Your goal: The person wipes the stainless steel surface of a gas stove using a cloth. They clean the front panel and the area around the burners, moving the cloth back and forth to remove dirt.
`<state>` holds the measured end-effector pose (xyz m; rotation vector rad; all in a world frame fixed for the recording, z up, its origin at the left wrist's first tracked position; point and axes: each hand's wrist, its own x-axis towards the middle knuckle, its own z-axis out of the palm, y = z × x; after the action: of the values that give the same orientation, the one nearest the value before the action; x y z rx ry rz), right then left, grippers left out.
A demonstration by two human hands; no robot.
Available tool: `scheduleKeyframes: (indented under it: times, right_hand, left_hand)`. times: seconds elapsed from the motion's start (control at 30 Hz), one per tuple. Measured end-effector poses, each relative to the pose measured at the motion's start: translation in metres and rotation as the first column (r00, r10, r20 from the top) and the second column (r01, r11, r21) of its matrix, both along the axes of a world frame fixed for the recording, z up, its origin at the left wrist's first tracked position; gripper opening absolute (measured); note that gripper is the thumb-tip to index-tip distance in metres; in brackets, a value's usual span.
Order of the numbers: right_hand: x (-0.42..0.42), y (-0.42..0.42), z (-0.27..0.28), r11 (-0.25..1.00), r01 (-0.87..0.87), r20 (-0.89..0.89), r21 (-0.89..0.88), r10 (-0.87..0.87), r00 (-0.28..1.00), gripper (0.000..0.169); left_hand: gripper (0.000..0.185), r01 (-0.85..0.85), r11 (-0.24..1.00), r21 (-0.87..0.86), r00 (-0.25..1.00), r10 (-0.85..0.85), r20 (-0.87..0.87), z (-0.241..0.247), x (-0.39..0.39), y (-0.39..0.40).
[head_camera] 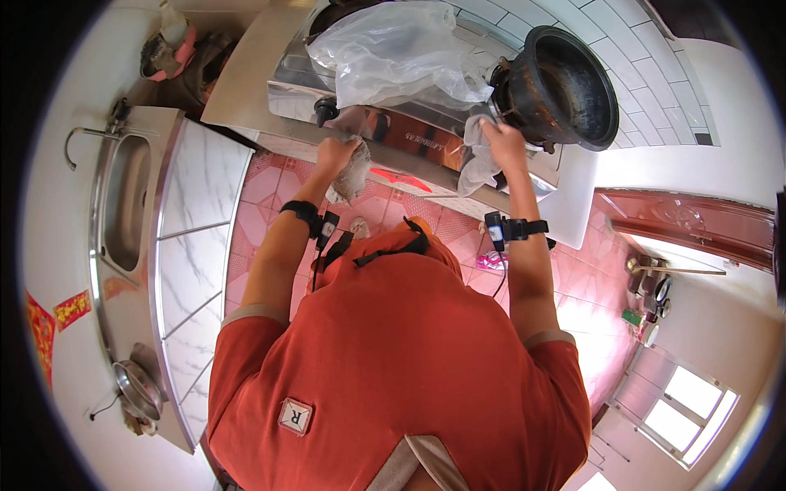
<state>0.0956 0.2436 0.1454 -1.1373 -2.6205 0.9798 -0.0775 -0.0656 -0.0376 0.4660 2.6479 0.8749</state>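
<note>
My left hand (336,156) grips a bunched grey cloth (352,173) that hangs in front of the stove's front edge, below a black knob (326,110). A second grey cloth (478,161) is clutched in my right hand (505,145), at the right part of the steel gas stove (291,101). Just beyond that hand, a dark, worn pot (571,89) sits tilted on the right burner. A crumpled clear plastic bag (399,55) lies over the middle of the stove and hides part of its top.
At the left stands a counter with a steel sink (127,202), a faucet (92,131) and metal bowls (138,390). A tiled wall (645,80) rises behind the stove. A pink packet (491,260) lies on the tiled floor. Several items stand near the doorway at right.
</note>
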Motion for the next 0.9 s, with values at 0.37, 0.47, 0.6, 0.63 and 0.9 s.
scheduleKeyframes:
  times: [0.37,0.47,0.6,0.63,0.9]
  right_hand:
    - [-0.016,-0.013,0.063,0.998,-0.022,-0.612,0.064,0.057,0.789,0.033]
    - [-0.009,-0.017,-0.010,0.896,-0.164,-0.393,0.412,0.338,0.855,0.027]
    - [-0.019,-0.048,-0.043,0.752,-0.161,-0.154,0.640,0.330,0.931,0.042]
    - [-0.022,-0.052,-0.045,0.745,-0.152,-0.140,0.650,0.313,0.939,0.043]
    - [-0.008,-0.041,-0.052,0.739,-0.286,-0.113,0.610,0.438,0.892,0.054]
  left_hand:
    - [0.068,-0.081,0.995,0.067,0.996,0.079,0.031,0.002,0.008,0.000]
    - [0.068,-0.082,0.994,0.077,0.996,0.081,0.022,0.002,0.007,0.001]
    - [0.069,-0.053,0.998,0.020,0.999,0.052,0.008,-0.002,0.005,0.000]
    - [0.070,-0.049,0.999,0.014,0.998,0.049,0.026,-0.002,0.004,-0.001]
    - [0.068,-0.031,0.999,-0.006,0.999,0.031,0.034,0.000,0.001,0.000]
